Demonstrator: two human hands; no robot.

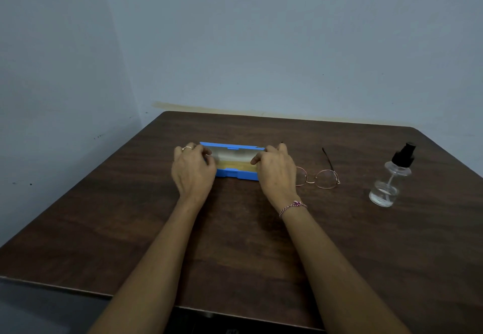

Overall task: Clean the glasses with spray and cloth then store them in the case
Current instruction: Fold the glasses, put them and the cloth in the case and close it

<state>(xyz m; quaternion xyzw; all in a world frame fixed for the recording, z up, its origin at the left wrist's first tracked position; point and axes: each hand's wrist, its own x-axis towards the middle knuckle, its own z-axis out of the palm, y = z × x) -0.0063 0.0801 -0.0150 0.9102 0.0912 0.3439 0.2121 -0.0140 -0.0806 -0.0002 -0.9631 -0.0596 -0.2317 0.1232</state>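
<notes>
The blue case (236, 175) lies open at the middle of the table (235, 250), its long axis running nine to three o'clock. The left hand (193, 173) grips its nine o'clock end with curled fingers, and the right hand (275, 175) pinches its three o'clock end. Something pale yellow shows inside; cloth or lining, I cannot tell. The glasses (320, 178) rest at three o'clock, just beside the right hand, lenses toward the person. That hand looks better placed to reach them. The spray bottle (390, 180) stands farther out at three o'clock.
</notes>
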